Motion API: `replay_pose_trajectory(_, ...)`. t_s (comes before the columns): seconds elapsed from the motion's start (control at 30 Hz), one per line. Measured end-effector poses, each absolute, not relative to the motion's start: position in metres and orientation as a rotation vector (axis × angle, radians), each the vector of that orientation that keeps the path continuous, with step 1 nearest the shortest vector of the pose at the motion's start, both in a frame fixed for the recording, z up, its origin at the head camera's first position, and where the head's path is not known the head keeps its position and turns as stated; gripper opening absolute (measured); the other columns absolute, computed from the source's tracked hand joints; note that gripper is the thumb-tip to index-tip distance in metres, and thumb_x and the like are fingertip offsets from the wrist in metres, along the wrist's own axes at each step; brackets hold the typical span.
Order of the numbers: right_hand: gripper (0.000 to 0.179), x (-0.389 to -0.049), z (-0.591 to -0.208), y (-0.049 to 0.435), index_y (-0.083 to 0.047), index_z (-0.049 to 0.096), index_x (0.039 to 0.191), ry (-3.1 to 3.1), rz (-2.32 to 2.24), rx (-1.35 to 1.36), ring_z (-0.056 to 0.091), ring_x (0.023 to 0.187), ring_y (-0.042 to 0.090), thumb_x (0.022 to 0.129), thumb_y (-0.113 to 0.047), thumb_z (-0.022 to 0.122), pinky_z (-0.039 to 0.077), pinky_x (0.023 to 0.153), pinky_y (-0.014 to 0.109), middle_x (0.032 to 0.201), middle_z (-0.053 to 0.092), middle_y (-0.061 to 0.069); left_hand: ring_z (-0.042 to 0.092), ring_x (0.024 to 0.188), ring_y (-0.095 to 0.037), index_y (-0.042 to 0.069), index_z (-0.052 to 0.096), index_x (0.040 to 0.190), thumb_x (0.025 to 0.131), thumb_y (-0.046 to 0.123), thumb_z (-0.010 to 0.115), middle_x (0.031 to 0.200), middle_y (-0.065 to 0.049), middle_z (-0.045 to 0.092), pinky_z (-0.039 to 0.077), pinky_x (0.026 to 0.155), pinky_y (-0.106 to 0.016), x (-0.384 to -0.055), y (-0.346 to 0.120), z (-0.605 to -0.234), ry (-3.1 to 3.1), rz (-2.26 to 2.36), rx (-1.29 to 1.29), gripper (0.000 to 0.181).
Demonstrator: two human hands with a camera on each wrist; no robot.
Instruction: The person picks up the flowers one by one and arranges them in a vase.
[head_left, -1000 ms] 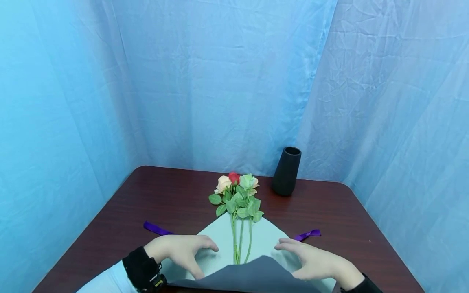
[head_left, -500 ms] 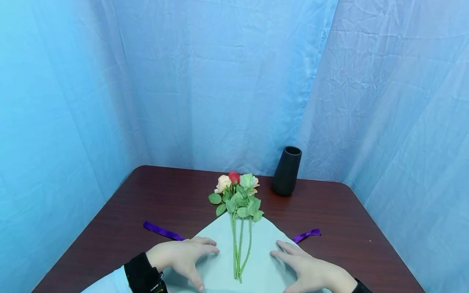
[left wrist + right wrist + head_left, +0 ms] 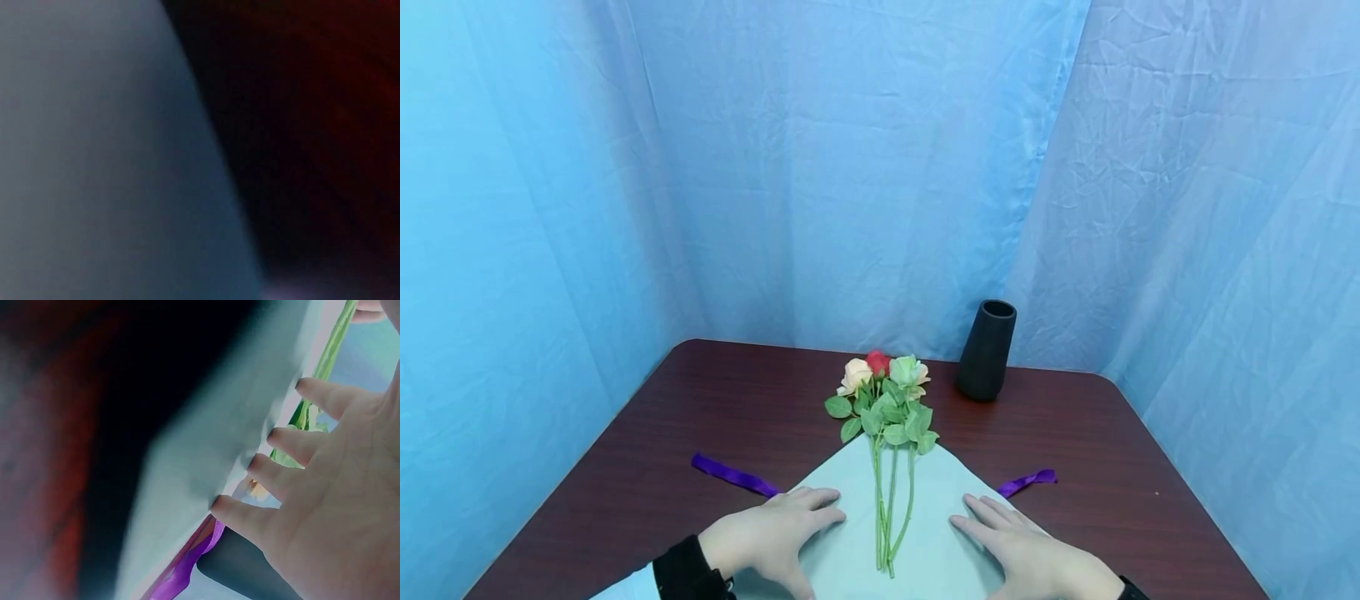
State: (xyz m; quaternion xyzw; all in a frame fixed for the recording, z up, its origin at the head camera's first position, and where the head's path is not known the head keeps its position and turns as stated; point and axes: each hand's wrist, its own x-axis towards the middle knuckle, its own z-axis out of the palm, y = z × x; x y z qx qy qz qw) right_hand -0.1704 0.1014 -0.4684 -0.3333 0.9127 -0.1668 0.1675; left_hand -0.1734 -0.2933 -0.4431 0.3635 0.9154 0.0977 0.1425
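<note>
A sheet of pale mint wrapping paper lies near the front of the table. Roses with cream, red and pale green heads rest on it, stems toward me and heads past its far corner. My left hand lies on the paper left of the stems, fingers spread. On the other side my right hand rests on it too; in the right wrist view its fingertips press the paper. Neither hand holds anything. A purple ribbon passes under the paper. The left wrist view is dark and blurred.
A black vase stands at the back of the dark brown table, right of the flower heads. Light blue curtains hang behind and along both sides.
The near part of the paper, raised in a grey-looking fold over the stem ends, has gone down, so the stem ends show. Both hands have moved slightly and now lie flatter.
</note>
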Motion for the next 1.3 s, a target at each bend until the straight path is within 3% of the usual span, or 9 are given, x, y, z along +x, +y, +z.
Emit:
replay_pose_trajectory(0.27, 0.101, -0.166, -0.473, 0.103, -0.031, 0.036, 0.159, 2.632, -0.428, -0.924, 0.023, 0.151, 0.037, 0.076, -0.081, 0.066, 0.029, 0.11, 0.066, 0.166, 0.027, 0.009, 0.037, 0.142, -0.028, 0.02, 0.051, 0.148, 0.066, 0.064, 0.087, 0.157, -0.009, 0.039, 0.038, 0.11, -0.052, -0.168, -0.291, -0.452, 2.69, 0.26, 1.077, 0.1)
replay_pose_trajectory(0.37, 0.103, -0.166, -0.473, 0.102, -0.026, 0.037, 0.159, 2.668, -0.377, -0.982, 0.026, 0.149, 0.041, 0.077, -0.082, 0.065, 0.03, 0.109, 0.066, 0.165, 0.028, 0.013, 0.036, 0.142, -0.03, 0.02, 0.049, 0.149, 0.069, 0.068, 0.083, 0.158, -0.011, 0.037, 0.038, 0.109, -0.054, -0.169, -0.292, -0.455, 2.679, 0.278, 1.083, 0.1)
replay_pose_trajectory(0.73, 0.105, -0.17, -0.474, 0.099, -0.022, 0.039, 0.158, 2.658, -0.348, -0.989, 0.025, 0.149, 0.043, 0.075, -0.076, 0.073, 0.028, 0.111, 0.066, 0.164, 0.027, 0.016, 0.037, 0.142, -0.029, 0.021, 0.051, 0.148, 0.062, 0.063, 0.09, 0.157, -0.01, 0.038, 0.038, 0.11, -0.048, -0.163, -0.284, -0.448, 2.705, 0.207, 0.999, 0.103)
replay_pose_trajectory(1.13, 0.104, -0.172, -0.472, 0.097, -0.017, 0.041, 0.157, 2.622, -0.392, -0.968, 0.023, 0.149, 0.045, 0.076, -0.071, 0.076, 0.026, 0.111, 0.068, 0.163, 0.028, 0.02, 0.037, 0.141, -0.028, 0.022, 0.05, 0.148, 0.061, 0.066, 0.09, 0.157, -0.008, 0.037, 0.04, 0.109, -0.048, -0.17, -0.284, -0.453, 2.688, 0.204, 1.002, 0.105)
replay_pose_trajectory(1.3, 0.106, -0.178, -0.474, 0.097, -0.015, 0.04, 0.156, 2.617, -0.415, -0.958, 0.022, 0.148, 0.048, 0.073, -0.068, 0.08, 0.023, 0.11, 0.07, 0.163, 0.026, 0.022, 0.037, 0.141, -0.029, 0.021, 0.051, 0.146, 0.058, 0.059, 0.093, 0.157, -0.009, 0.038, 0.041, 0.107, -0.05, -0.175, -0.285, -0.456, 2.693, 0.235, 1.002, 0.105)
